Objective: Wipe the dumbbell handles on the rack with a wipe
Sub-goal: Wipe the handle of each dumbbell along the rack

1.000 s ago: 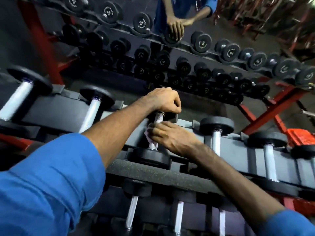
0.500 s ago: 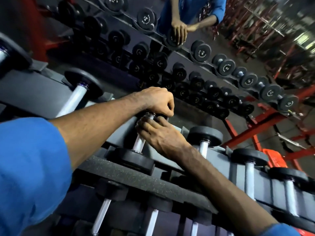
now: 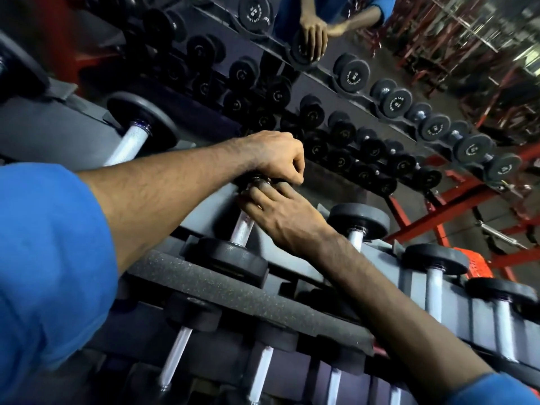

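- Hands are both working on one short dumbbell with a shiny silver metal handle (image 3: 243, 228) and round black rubber ends, lying on the top shelf of the grey metal rack (image 3: 292, 280).
- My left hand (image 3: 279, 159) is curling over the far black end of that dumbbell and gripping it from above.
- My left fingers (image 3: 293, 173) are bending down tight together, with the knuckles pointing up.
- My right hand (image 3: 282, 216) is wrapping round the far part of the silver handle, right under my left hand.
- My right fingers (image 3: 263, 191) are lying close side by side and curling over the bar.
- I cannot tell if the wipe is under my right hand, because my hand is hiding that spot.
- The near black end (image 3: 233, 258) of the dumbbell is sitting at the front edge of the shelf, and a bare bit of silver handle is showing above it.
- More dumbbells with silver handles are lying beside it on the same shelf, one to the left (image 3: 130, 143) and several to the right (image 3: 358, 229).
- Smaller dumbbells are lying on the shelf below (image 3: 175, 355).
- My blue sleeves (image 3: 49, 273) are covering my upper arms.
- A big mirror (image 3: 350, 127) behind the rack is showing rows of black dumbbells and my hands again.
- Red metal frames (image 3: 455, 206) are standing off to the right.
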A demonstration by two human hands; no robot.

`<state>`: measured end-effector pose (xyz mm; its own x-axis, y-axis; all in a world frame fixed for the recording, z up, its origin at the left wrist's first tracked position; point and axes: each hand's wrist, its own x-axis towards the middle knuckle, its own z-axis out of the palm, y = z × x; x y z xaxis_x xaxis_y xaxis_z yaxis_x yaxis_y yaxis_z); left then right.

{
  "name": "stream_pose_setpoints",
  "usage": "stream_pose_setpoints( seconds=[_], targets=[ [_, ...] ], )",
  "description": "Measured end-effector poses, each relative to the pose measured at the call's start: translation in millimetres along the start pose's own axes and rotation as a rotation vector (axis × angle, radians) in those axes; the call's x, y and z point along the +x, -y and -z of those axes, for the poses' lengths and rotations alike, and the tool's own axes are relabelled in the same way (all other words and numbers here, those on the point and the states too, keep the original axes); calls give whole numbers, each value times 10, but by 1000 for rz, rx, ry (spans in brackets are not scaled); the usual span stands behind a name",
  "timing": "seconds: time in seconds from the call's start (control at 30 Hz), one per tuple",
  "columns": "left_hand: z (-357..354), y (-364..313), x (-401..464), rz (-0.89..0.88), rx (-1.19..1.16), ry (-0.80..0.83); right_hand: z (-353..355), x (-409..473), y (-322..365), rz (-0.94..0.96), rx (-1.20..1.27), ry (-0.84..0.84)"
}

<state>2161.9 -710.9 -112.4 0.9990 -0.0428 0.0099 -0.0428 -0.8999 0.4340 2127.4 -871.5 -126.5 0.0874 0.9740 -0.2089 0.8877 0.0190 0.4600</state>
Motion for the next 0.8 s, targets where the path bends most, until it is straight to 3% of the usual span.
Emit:
stream_pose_setpoints(
  seconds=[0.13, 0.27, 0.4, 0.53, 0.67, 0.8],
  targets=[
    [5, -5, -8, -14, 8, 2, -82, 29, 129, 142, 19, 56],
    [21, -13, -16, -6, 4, -2, -14, 71, -22, 26, -29, 30],
    [5, -9, -6, -10, 4, -1, -92, -20, 131, 189, 76, 7],
    [17, -8, -19, -3, -6, -3, -222, -100, 21, -73, 239, -157],
    [27, -20, -5, -11, 8, -1, -326, -280, 408, -225, 751, -287],
    [27, -13, -13, 0, -1, 3, -448, -284, 744, -636, 1188, -605]
  ],
)
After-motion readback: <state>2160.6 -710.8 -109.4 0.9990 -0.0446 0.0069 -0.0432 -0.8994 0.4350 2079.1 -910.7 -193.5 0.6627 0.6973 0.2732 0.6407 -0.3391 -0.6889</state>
